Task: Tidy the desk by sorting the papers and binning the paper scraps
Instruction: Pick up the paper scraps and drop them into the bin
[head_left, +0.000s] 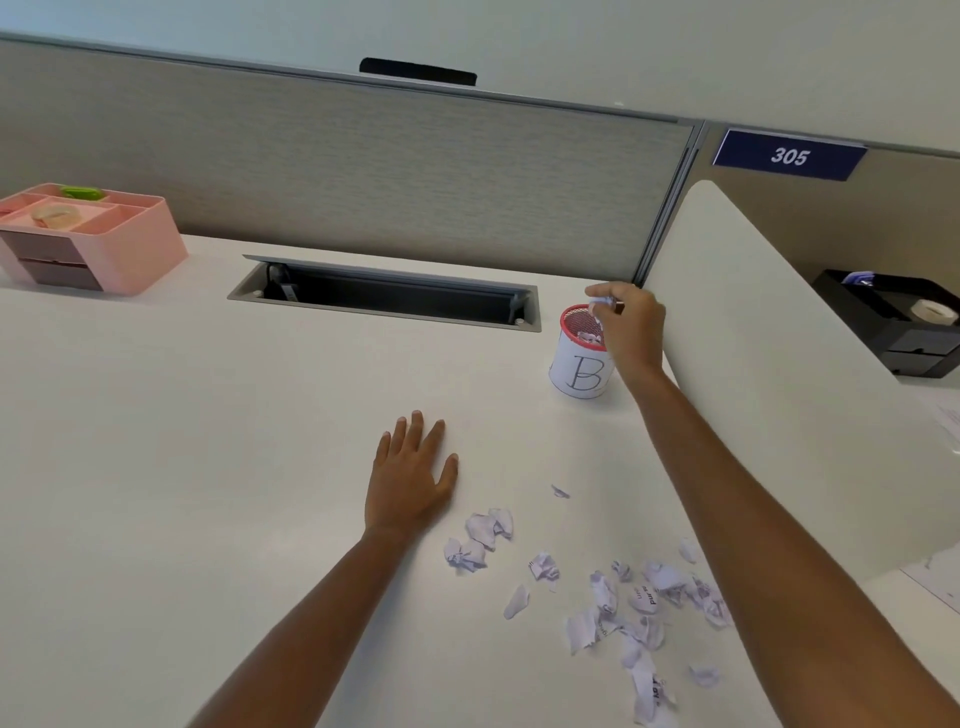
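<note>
The right hand (631, 325) was up over a little cup (582, 364) at the far right of the white desk (208, 441). Its fingertips pinched a small crumpled paper scrap (602, 303) just above the cup's red rim. The cup was made of red mesh and had white paper wrapped round it with a big letter B. A bit of white paper (588, 338) lay inside the cup. The left hand (410, 478) lay flat on the desk, palm down, with its fingers straight and a little apart, holding nothing. Close to it, on the side nearer the person, many torn and crumpled scraps (644, 603) lay scattered on the desk, between the two arms and under the right arm. Some had printed letters on them. At the far left stood a pink organizer (130, 249) with a tape roll (54, 214) and a green thing (83, 193) in its top. A long dark slot (384, 293) was cut in the desk near the grey wall (363, 171). A white divider (769, 374) stood on the right, and behind it a black tray (878, 332) held a second tape roll (934, 312). A blue sign (788, 156) on the wall said 305.
</note>
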